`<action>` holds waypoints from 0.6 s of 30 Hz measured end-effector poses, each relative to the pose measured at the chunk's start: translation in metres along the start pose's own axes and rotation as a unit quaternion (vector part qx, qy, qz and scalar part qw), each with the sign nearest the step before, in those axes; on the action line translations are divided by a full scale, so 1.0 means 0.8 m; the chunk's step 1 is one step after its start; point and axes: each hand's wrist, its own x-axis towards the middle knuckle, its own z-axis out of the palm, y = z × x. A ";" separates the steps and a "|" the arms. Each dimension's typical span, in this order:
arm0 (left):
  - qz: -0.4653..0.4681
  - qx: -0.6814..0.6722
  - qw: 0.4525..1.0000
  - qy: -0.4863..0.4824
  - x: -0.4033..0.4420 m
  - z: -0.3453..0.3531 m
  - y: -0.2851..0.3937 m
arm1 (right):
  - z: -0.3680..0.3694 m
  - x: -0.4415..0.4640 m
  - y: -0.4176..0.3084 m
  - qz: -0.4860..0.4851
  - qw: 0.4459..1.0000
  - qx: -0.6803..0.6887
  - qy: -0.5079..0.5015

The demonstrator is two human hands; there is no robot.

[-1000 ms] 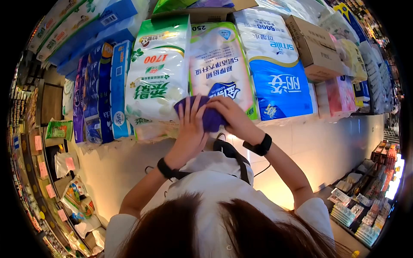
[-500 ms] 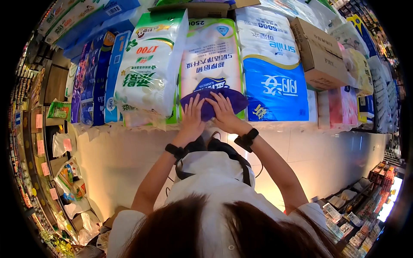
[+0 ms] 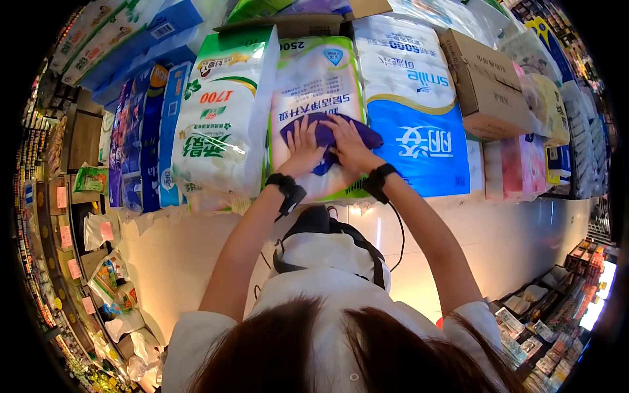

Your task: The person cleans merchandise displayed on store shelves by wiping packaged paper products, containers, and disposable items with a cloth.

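A purple cloth (image 3: 369, 134) lies crumpled on the middle pink-and-green tissue package (image 3: 314, 75). On the cloth's left part rests my left hand (image 3: 303, 149), its fingers apart and pointing away from me. My right hand (image 3: 350, 145) lies flat beside it, fingers spread over the cloth's middle. The hands are close together and hide part of the cloth. A white-and-green package (image 3: 223, 111) is to the left, and a blue-and-white package (image 3: 419, 118) is to the right.
A cardboard box (image 3: 486, 85) stands right of the packages, near pink packs (image 3: 523, 164). Blue and purple packs (image 3: 141, 137) line the left side. The pale floor (image 3: 177, 255) shows below the display edge. Shelves (image 3: 65, 229) curve along the far left.
Both hands and the purple cloth have moved away from me, from the package's near end up onto its top. The cloth was first bunched between the hands, then spread under them.
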 end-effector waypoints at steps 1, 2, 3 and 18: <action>-0.016 -0.012 1.000 0.000 0.018 -0.001 0.004 | -0.004 0.013 0.012 0.004 1.000 0.002 0.001; -0.017 -0.012 1.000 0.012 0.036 -0.002 0.008 | -0.008 0.026 0.024 -0.006 1.000 -0.006 0.010; -0.018 -0.014 0.999 0.024 0.053 -0.001 0.009 | -0.012 0.039 0.039 -0.015 1.000 -0.013 0.019; -0.033 0.039 0.998 0.022 0.275 -0.041 0.005 | -0.045 0.218 0.176 -0.002 0.991 -0.093 0.096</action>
